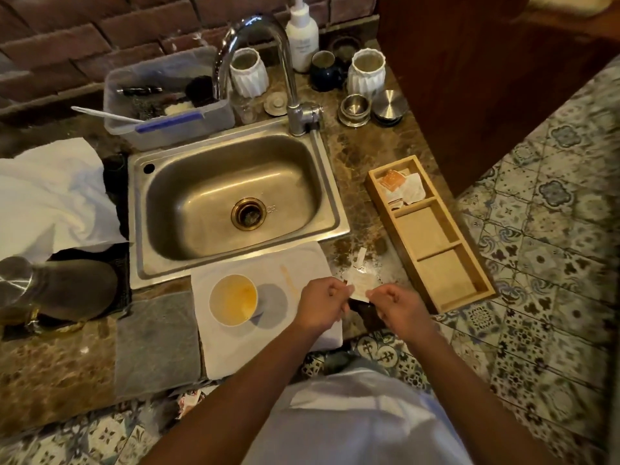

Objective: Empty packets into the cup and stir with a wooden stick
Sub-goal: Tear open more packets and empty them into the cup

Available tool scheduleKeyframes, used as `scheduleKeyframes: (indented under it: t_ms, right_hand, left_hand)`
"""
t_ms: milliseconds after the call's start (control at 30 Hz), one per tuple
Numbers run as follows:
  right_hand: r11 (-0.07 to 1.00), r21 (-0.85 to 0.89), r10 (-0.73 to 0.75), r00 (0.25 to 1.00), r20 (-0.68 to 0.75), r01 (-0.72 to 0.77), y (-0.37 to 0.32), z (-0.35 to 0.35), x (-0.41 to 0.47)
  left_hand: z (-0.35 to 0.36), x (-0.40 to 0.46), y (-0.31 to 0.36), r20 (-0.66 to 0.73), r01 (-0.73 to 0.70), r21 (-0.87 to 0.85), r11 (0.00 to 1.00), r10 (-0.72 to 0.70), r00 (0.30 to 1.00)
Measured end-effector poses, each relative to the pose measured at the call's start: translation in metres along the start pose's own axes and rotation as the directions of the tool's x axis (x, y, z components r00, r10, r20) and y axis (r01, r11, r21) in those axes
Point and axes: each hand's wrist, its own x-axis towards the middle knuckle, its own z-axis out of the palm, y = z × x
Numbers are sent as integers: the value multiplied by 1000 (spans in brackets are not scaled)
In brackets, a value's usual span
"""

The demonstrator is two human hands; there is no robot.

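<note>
We hold a small pale packet [359,286] between both hands just above the worktop [362,182], our left hand [322,302] pinching its left edge and our right hand [396,305] pinching its right, so each grip is clamped on the packet with the fingers pressed together. The packet's long axis runs roughly left to right between the two grips, which looks to us like the start of tearing it open. The cup [234,299] stands on a white cloth [255,344] to the left of the packet, near our left hand and farther from the right, so the pour will have to travel leftward. The wooden stick [289,278] lies on the same cloth between cup and hands, pointing away from us. More packets sit in the far compartment of the wooden tray [469,297] to the right.
</note>
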Motion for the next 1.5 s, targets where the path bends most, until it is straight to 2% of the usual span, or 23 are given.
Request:
scheduleKeyframes:
  t_ms: [200,333,433,567,633,800,1033,1300,1500]
  right_hand:
    - [993,-108,42,997,-60,-49,13,-9,19]
    - [984,-150,89,992,-85,-101,18,-10,34]
    - [979,-161,119,992,-39,-124,17,-10,42]
    - [982,-151,110,993,-31,-113,13,-10,44]
    - [972,-203,110,993,-49,-118,12,-10,46]
    - [947,-305,88,995,-45,-98,10,-9,52]
    - [893,-444,35,996,-82,-68,9,-5,54]
    - [888,-459,5,997,-79,-41,7,-3,52]
    - [920,-383,46,992,-115,-87,0,-3,45]
  left_hand:
    - [19,24,-1,-9,47,116,992,-47,999]
    - [26,35,-2,-13,67,121,990,-66,998]
    - [28,39,-2,-35,60,100,993,-57,998]
    - [30,47,-2,-80,77,221,972,-61,995]
    - [31,50,-3,-92,60,281,958,-36,995]
    - [32,52,-5,-98,22,357,934,14,995]
    - [35,54,-7,-126,40,401,915,12,992]
    - [37,54,-6,-150,85,400,912,-27,988]
    - [36,52,0,-164,109,347,932,-55,985]
